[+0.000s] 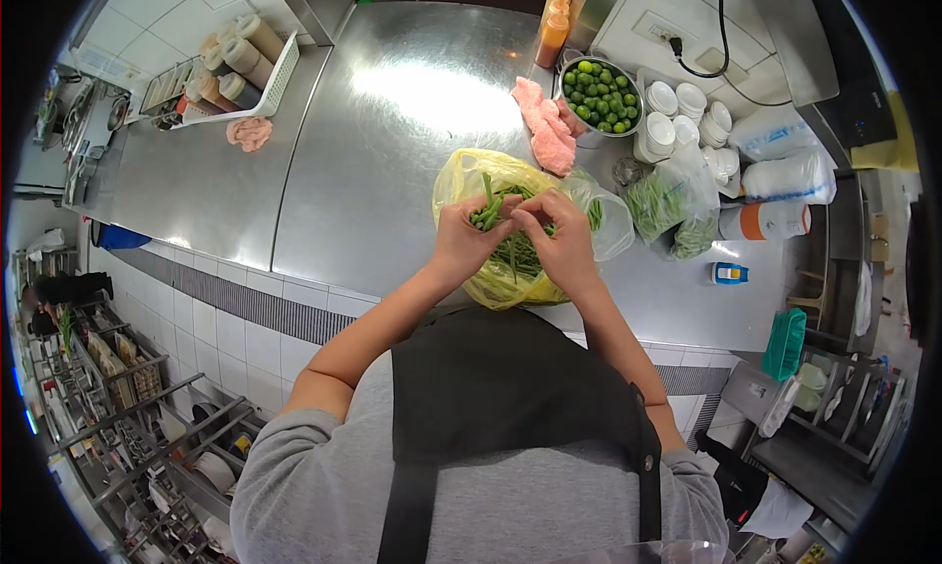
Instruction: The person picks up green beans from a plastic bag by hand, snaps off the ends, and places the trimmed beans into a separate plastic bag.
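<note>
A yellow plastic bag (pixel 471 169) stands open on the steel counter, with loose green beans (pixel 525 260) inside. Above its mouth, my left hand (pixel 465 238) is closed around a small bunch of green beans (pixel 487 211), one of them sticking up. My right hand (pixel 561 238) meets it fingertip to fingertip in a pinch; what lies between those fingers is too small to make out. Just right of the bag, a clear plastic tub (pixel 615 228) lies tipped on its side with green pieces in it.
Behind are a pink cloth (pixel 546 132), a bowl of limes (pixel 601 95) and orange sauce bottles (pixel 554 32). Bagged green vegetables (pixel 655 203), stacked white cups (pixel 662 132) and a small blue-and-white item (pixel 729 273) sit right. A white basket of bottles (pixel 280 83) stands far left.
</note>
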{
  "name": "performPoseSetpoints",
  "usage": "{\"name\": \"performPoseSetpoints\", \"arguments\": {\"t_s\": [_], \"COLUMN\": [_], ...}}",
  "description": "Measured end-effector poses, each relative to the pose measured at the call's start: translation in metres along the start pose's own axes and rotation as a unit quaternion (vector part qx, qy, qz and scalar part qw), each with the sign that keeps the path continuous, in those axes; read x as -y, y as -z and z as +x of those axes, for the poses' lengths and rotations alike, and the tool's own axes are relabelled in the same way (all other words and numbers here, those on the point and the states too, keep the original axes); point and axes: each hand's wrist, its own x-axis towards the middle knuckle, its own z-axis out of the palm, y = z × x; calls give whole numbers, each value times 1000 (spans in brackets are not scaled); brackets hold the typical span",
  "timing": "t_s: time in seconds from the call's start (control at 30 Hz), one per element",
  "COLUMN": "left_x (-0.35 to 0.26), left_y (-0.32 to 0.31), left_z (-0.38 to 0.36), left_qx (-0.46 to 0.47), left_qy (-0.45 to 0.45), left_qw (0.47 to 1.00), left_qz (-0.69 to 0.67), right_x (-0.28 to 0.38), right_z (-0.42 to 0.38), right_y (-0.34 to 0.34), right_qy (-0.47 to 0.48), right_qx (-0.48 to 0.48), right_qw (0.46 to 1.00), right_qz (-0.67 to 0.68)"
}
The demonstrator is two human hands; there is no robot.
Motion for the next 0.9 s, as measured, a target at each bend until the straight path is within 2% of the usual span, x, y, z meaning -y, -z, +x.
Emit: {"name": "performPoseSetpoints", "arguments": {"t_s": [0.1, 0.17, 0.2, 0.23, 0.27, 0.33, 0.37, 0.4, 0.43, 0.47, 0.5, 0.57, 0.63, 0.67, 0.73, 0.77, 0.83, 0.9], "left_x": [-2, 6, 3, -2, -5, -2, -1, -7, -16, -21, -21, -18, -15, -14, -19, -21, -26, -30], "left_y": [-1, 1, 1, -1, -1, -2, -2, -2, -1, 1, 4, 14, 25, 29, 31, 31, 29, 25], "left_z": [-2, -3, -2, -1, -1, -1, 0, 0, -1, -2, 0, 10, 14, 15, 16, 16, 15, 13], "left_qx": [-19, 19, 19, 17, 16, 0, -16, -16, -54, -91, -92, -170, -180, -190, -188, -189, -184, -167], "left_qy": [8, -3, -2, -51, -100, -124, -147, -148, -36, 76, 77, 75, 71, 68, 60, 62, 66, 78], "left_qw": [1000, 996, 996, 994, 988, 988, 986, 986, 998, 992, 992, 980, 978, 976, 975, 975, 975, 972], "left_qz": [0, 83, 83, 100, 116, 95, 74, 74, 17, -39, -39, -75, -81, -88, -97, -103, -108, -144], "right_x": [-2, -2, -5, -7, -9, -10, -12, -17, -22, -26, -26, -24, -11, -12, -14, -15, -9, -4], "right_z": [-1, -1, -2, -3, -2, 1, 2, 1, 0, -3, -6, -12, -13, -14, -18, -19, -19, -19], "right_y": [1, 2, 2, 3, 6, 14, 14, 12, 10, 6, 2, -4, -8, -9, -13, -15, -18, -14], "right_qy": [3, 4, -92, -187, -188, -252, -251, -245, -238, -237, -207, -176, -238, -239, -202, -204, -112, -138], "right_qx": [-6, -23, -11, 1, 0, 29, 28, 33, 38, 38, 40, 42, 6, 5, 39, 36, 25, 3], "right_qw": [1000, 1000, 990, 959, 959, 880, 880, 909, 933, 933, 953, 969, 930, 930, 958, 957, 987, 977], "right_qz": [-4, 3, 109, 212, 212, 403, 403, 335, 266, 266, 216, 166, 280, 280, 201, 202, 110, 161]}}
